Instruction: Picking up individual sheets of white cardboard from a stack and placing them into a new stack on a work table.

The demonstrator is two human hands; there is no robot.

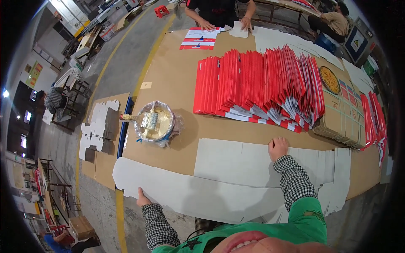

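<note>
A long whitish-grey cardboard sheet [168, 181] lies across the near side of the table, its rounded end at the left. My left hand [144, 198] grips its near edge, one digit on top and the other fingers hidden. Beyond it lie more grey cardboard sheets [232, 160], fanned out in overlapping layers toward the right. My right hand [278, 149] is closed at their far edge, its fingers bent over the rim. To the left of my right hand stands a plastic-lined tub of cream-coloured paste [162, 133], with a paste-covered roller [149, 121] resting in it.
Rows of folded red-and-white cardboard pieces [253, 80] fill the table's far right. Beside them a bowl of yellow rubber bands [329, 80] sits on a strapped carton [341, 118]. Grey card pieces [103, 122] lie left. A co-worker's hands [244, 24] handle card opposite.
</note>
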